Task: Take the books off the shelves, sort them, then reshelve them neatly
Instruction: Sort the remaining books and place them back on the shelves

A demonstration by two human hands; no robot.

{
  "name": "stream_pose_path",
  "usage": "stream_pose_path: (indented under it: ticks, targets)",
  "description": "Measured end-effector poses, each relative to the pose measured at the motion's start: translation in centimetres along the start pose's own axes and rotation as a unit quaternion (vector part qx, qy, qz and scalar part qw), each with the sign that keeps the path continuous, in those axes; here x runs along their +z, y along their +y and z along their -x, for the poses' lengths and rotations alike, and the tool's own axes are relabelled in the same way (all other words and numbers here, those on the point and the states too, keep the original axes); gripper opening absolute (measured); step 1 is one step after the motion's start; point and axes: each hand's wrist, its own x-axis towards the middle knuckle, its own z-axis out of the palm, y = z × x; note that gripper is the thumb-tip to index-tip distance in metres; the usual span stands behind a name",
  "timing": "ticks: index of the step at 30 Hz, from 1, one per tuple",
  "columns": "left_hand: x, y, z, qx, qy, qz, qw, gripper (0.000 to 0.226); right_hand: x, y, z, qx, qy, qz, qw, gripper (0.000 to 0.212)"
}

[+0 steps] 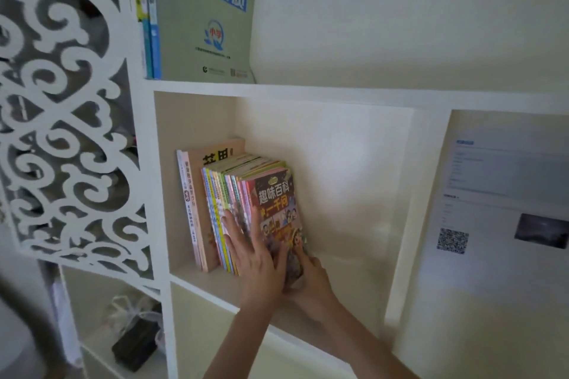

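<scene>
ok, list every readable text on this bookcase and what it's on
"综合素质": cover of the grey-green book, upper shelf.
"小学": round logo on that cover.
"趣味百科" and "一千问": cover of the red-cover book, at the right end of the row below.
Tan book: large black characters, cut off, unreadable.
Thin spines: blurred.
Sheet at right with QR code: print too small.

One head-worn view, close to the white shelf unit [308, 92], faces forward and slightly down into its middle compartment. The left grip [249, 252] and right grip [308, 274] meet at the books [234, 194] just below centre, with the carved panel [70, 58] to their left.
</scene>
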Motion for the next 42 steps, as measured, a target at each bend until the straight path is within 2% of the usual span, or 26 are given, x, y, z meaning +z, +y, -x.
stream_pose_path:
  ticks: [3, 10, 14, 15, 18, 20, 23, 25, 28, 30, 32, 34, 36, 38, 40, 42]
  targets:
    - [1.0, -0.3, -0.7, 0.015, -0.002, -0.040, 0.999, 0.104, 0.6, 0.3, -1.1, 0.030, -0.006, 0.014, 0.999, 0.093]
    - [1.2, -0.3, -0.9, 0.009, -0.010, -0.081, 0.997, 0.097, 1.2, 0.4, -0.9, 0.056, 0.019, 0.001, 0.998, 0.086]
    - [0.0, 0.1, -0.8, 0.000, -0.039, -0.095, 0.995, 0.090, 0.9, -0.9, 1.0, 0.029, 0.038, -0.097, 0.994, 0.099]
    - [-0.7, 0.5, -0.7, -0.019, -0.035, -0.078, 0.996, 0.086, 0.4, -1.3, 1.6, 0.019, 0.041, -0.140, 0.989, 0.097]
    - [-3.9, 3.1, 0.1, -0.040, 0.008, 0.028, 0.999, 0.061, -2.4, -3.5, 5.0, -0.023, 0.027, -0.225, 0.974, 0.069]
    - [-6.6, 5.5, 0.9, -0.041, -0.029, 0.114, 0.992, 0.045, -4.5, -4.4, 7.3, -0.051, 0.001, -0.259, 0.965, 0.057]
    - [-10.4, 9.4, 2.8, -0.083, -0.114, 0.241, 0.960, 0.037, -6.7, -4.7, 11.5, -0.057, -0.009, -0.226, 0.972, 0.061]
    - [-12.1, 12.2, 4.8, -0.075, -0.135, 0.288, 0.945, 0.033, -8.3, -3.7, 15.1, -0.049, -0.018, -0.210, 0.976, 0.071]
    - [-12.6, 16.2, 9.5, -0.059, -0.197, 0.334, 0.920, 0.031, -10.9, -0.1, 20.8, -0.036, 0.000, -0.192, 0.981, 0.061]
    - [-11.7, 18.2, 13.3, -0.044, -0.266, 0.351, 0.897, 0.028, -12.2, 3.2, 24.2, 0.006, 0.044, -0.188, 0.981, 0.051]
    - [-9.9, 19.4, 17.4, -0.038, -0.340, 0.346, 0.874, 0.029, -12.6, 7.3, 27.3, 0.083, 0.073, -0.195, 0.975, 0.047]
    - [-7.5, 19.4, 21.7, -0.009, -0.389, 0.314, 0.866, 0.036, -11.6, 11.9, 30.3, 0.168, 0.053, -0.206, 0.963, 0.050]
    - [-4.8, 17.5, 26.5, -0.030, -0.448, 0.260, 0.855, 0.038, -9.1, 16.5, 33.0, 0.277, 0.014, -0.217, 0.936, 0.058]
    - [-2.4, 14.4, 30.9, -0.097, -0.522, 0.213, 0.820, 0.037, -6.0, 19.8, 34.8, 0.383, -0.018, -0.234, 0.893, 0.071]
    - [-0.8, 11.0, 34.6, -0.141, -0.616, 0.095, 0.769, 0.036, -2.9, 22.0, 35.5, 0.438, -0.037, -0.266, 0.858, 0.081]
    - [0.1, 8.2, 36.6, -0.140, -0.682, -0.048, 0.716, 0.064, -0.4, 23.6, 35.4, 0.476, -0.028, -0.300, 0.826, 0.088]
